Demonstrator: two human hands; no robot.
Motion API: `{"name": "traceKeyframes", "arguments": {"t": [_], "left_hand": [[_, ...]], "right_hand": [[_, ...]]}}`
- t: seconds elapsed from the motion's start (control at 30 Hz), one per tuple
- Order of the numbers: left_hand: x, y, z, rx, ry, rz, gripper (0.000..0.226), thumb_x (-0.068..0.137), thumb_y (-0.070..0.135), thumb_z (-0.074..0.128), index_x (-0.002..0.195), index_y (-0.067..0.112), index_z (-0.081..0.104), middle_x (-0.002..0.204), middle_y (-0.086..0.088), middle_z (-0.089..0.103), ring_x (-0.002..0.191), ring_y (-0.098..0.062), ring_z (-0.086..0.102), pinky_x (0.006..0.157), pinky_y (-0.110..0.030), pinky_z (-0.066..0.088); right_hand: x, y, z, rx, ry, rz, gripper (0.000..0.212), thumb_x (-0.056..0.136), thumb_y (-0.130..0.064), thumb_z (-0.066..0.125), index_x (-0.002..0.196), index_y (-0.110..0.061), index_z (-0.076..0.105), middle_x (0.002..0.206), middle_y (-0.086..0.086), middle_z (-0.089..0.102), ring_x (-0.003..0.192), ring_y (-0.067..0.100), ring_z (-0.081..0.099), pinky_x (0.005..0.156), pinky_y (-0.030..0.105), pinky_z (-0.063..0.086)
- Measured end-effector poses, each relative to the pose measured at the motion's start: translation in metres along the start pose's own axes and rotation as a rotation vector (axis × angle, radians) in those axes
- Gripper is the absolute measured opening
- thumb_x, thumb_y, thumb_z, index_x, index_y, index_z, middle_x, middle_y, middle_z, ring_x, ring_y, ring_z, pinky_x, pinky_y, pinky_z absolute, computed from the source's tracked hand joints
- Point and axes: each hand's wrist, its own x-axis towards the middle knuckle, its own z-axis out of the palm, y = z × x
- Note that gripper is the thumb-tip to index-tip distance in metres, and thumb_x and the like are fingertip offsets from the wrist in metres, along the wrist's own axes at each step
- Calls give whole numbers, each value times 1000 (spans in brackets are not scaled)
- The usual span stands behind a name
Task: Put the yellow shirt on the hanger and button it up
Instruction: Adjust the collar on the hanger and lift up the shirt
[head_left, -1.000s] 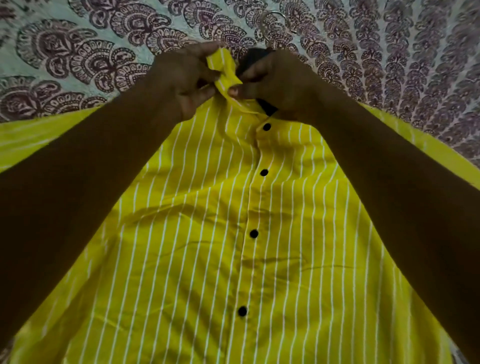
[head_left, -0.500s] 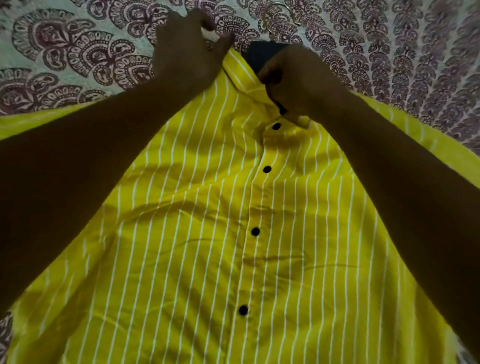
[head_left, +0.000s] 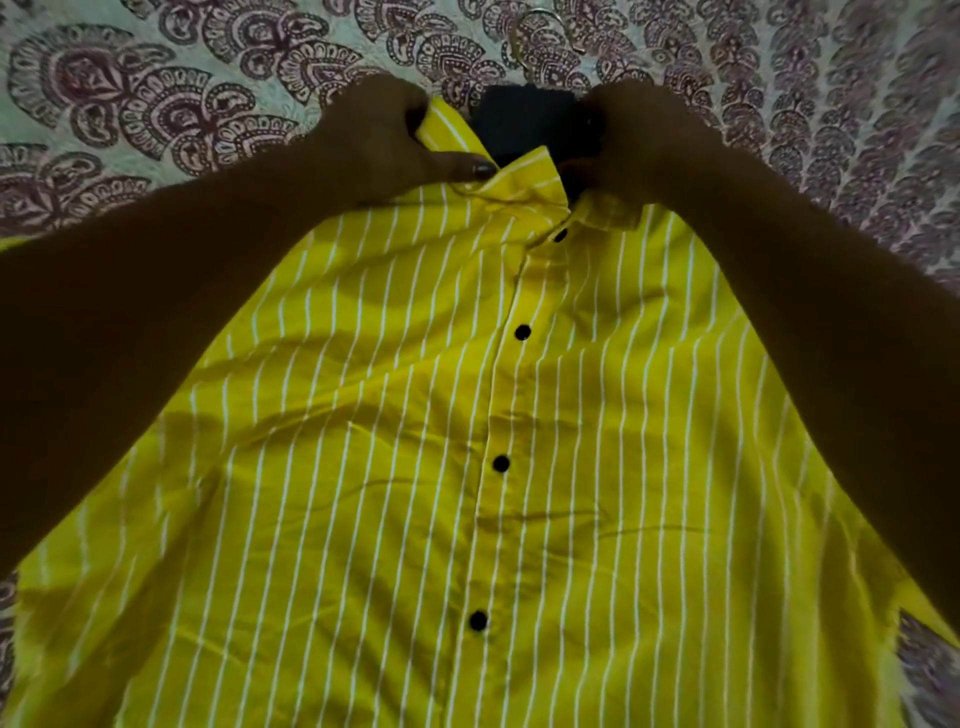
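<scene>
- Yellow shirt (head_left: 395, 467) lies flat on a patterned cloth (head_left: 156, 104), filling the centre and lower frame.
- Black hanger (head_left: 519, 124) sits in the neck, top centre.
- Left grip (head_left: 384, 140) pinches the collar (head_left: 524, 176).
- Right grip (head_left: 644, 140) is curled at the collar; its hold cannot be told.

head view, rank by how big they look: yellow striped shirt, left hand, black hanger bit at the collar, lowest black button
1. yellow white-striped cloth shirt, fills most of the frame
2. left hand
3. visible black hanger part, a little smaller, partly covered
4. lowest round black button, smallest by far
</scene>
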Motion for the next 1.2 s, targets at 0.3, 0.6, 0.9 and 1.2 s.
{"name": "traceKeyframes", "arguments": {"t": [0.3,0.6,0.9,1.2], "left_hand": [[-40,30,-25,-187,123,107,58,65,42,79,110,17,52,97,-5,59,87,-17,52,68,-20,36],[-143,93,-104,-128,136,295,60,65,34,82,113,10,56,109,-6,61,101,-20,54,74,-24,37],[-295,167,-217,-170,148,335,36,88,37,57,116,14,61,109,-8,66,99,-22,61,83,-39,48],[-413,219,-323,37,454,333,24,81,7,62,101,16,70,99,-6,71,86,-24,65,75,-28,47]], "right_hand": [[-49,-3,-34,229,66,-104,57,81,-28,70,129,-7,47,129,14,53,118,30,51,93,37,40],[-168,-31,-121,312,233,-249,63,76,-21,75,130,-14,45,130,9,55,120,26,50,91,35,41],[-317,-88,-220,360,264,-309,57,79,-19,73,129,-13,45,126,10,58,115,27,54,90,35,44],[-442,-153,-312,360,374,-316,44,82,-17,70,121,-5,54,116,12,46,104,24,46,79,20,34]]}}
